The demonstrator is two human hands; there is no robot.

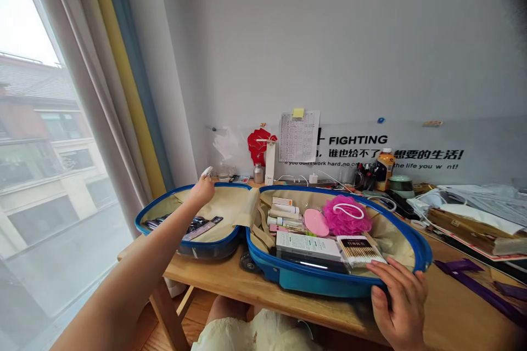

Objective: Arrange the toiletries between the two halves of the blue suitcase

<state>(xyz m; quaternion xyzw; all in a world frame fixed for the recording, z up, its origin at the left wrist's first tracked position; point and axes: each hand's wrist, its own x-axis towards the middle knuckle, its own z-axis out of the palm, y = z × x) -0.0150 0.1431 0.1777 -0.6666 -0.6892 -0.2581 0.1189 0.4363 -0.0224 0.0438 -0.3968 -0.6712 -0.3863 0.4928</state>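
- Left hand (203, 189) — reaches the far rim of the lid (224, 207); clasping or only touching, I cannot tell.
- Case (313, 281) lies opened on the table (214, 281).
- Right hand (397, 299) — flat and relaxed on the near rim; pressing firmly would keep the case from sliding.

The blue hard-shell suitcase (313, 281) lies opened flat on the wooden worktop (230, 286), its two oval halves side by side and lined in beige fabric. The left half (201, 248) sits at the worktop's left end. The right half (420, 255) is nearer, with a black wheel (248, 263) by the hinge.
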